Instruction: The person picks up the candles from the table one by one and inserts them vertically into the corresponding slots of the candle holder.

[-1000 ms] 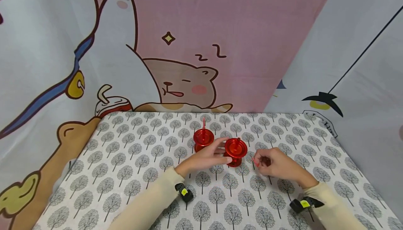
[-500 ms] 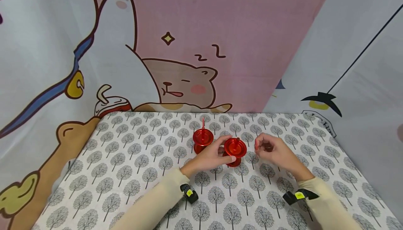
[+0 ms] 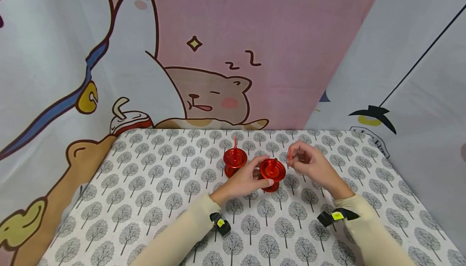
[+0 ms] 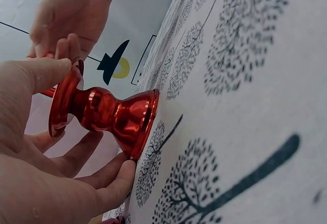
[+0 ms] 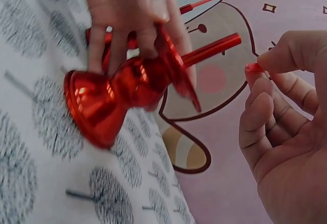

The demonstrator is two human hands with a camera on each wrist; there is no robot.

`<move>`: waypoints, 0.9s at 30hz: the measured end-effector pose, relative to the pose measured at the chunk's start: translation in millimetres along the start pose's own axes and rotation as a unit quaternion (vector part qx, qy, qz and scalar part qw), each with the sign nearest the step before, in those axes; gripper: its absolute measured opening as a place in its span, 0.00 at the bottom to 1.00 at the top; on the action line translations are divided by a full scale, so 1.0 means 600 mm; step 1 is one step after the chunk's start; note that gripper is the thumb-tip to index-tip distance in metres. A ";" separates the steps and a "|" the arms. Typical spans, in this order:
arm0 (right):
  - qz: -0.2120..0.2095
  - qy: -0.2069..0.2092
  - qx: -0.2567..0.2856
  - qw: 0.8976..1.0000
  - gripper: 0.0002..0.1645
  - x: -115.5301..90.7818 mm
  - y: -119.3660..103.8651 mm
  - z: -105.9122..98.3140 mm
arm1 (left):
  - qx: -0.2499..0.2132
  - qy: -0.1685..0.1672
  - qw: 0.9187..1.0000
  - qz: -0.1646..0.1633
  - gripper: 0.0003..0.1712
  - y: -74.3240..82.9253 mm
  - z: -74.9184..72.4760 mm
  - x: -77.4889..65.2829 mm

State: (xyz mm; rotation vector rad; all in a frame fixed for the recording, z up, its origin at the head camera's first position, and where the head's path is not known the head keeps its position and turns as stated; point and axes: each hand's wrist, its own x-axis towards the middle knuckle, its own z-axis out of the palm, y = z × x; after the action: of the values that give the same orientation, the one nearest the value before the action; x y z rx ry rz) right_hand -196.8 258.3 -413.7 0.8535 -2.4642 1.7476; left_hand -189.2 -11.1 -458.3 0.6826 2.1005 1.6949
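Observation:
My left hand (image 3: 244, 183) grips a shiny red candlestick (image 3: 273, 171), thumb at its dish and fingers around the stem. The candlestick's foot is on the cloth, and a narrow tube (image 5: 214, 49) rises from the dish with nothing in it. Just right of the dish, my right hand (image 3: 314, 169) pinches a small red candle (image 5: 253, 68) between thumb and fingertips; most of the candle is hidden in the right wrist view. Behind my left hand stands a matching red candlestick (image 3: 234, 158) with a thin red candle (image 3: 235, 142) upright in its tube.
A white cloth (image 3: 145, 201) printed with grey trees covers the table. Behind it hangs a pink and white cartoon curtain (image 3: 291, 55), close to the table's far edge. Each wrist wears a black strap (image 3: 220, 223) with a small camera.
My right hand has risen and come in toward the candlestick, bringing the candle up beside the dish. My left thumb has shifted further onto the candlestick; the rear candlestick stays put.

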 end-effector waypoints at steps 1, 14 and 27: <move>0.004 0.003 0.008 1.000 0.15 0.002 -0.002 0.001 | 0.001 0.001 1.000 -0.001 0.44 0.000 0.000 0.000; -0.010 0.037 0.114 0.993 0.07 0.031 -0.002 0.025 | 0.006 0.006 1.000 -0.004 0.44 0.001 0.000 0.000; -0.008 0.040 0.106 0.994 0.08 0.038 0.002 0.039 | 0.007 0.012 1.000 -0.004 0.45 -0.003 0.002 0.001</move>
State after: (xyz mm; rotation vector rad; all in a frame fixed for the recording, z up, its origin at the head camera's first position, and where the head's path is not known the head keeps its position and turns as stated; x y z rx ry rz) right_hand -209.6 228.6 -416.6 0.7943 -2.2466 2.0220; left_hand -189.1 -9.9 -460.2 0.6596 2.1297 1.6932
